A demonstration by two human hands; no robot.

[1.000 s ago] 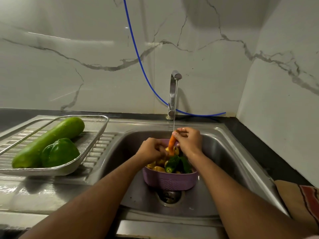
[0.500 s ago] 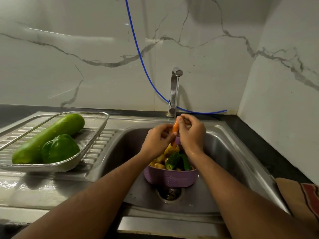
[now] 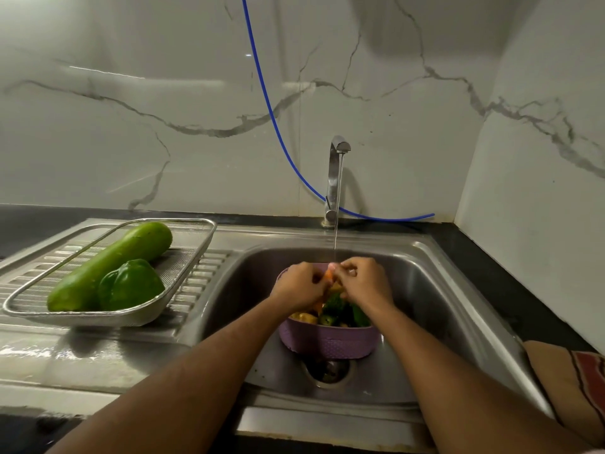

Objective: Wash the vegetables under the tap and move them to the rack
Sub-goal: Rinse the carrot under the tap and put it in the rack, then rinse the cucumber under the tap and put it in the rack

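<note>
- While a thin stream of water falls from the tap (image 3: 337,178), both hands meet right beneath it, over the far rim of the purple basket (image 3: 329,340).
- The left hand (image 3: 299,286) has its fingers curled around an orange carrot (image 3: 328,276), of which only a small part shows between the two hands.
- The right hand (image 3: 365,285) pinches the carrot's upper end with curled fingertips, just where the stream lands.
- The purple basket stands inside the sink (image 3: 435,290), above the drain (image 3: 329,371), and holds more vegetables: yellow pieces on the left and dark green ones in the middle and on the right; their exact kinds are hard to tell.
- On the ribbed draining board to the left of the sink sits a metal mesh rack (image 3: 183,273).
- In the rack lie a long light-green gourd (image 3: 108,267), set diagonally, and a green bell pepper (image 3: 131,286) touching its near side.
- A blue hose (image 3: 271,109) runs down the marble wall and passes behind the tap along the dark counter (image 3: 491,273).
- A striped cloth (image 3: 576,381) lies at the right edge, beside the sink.
</note>
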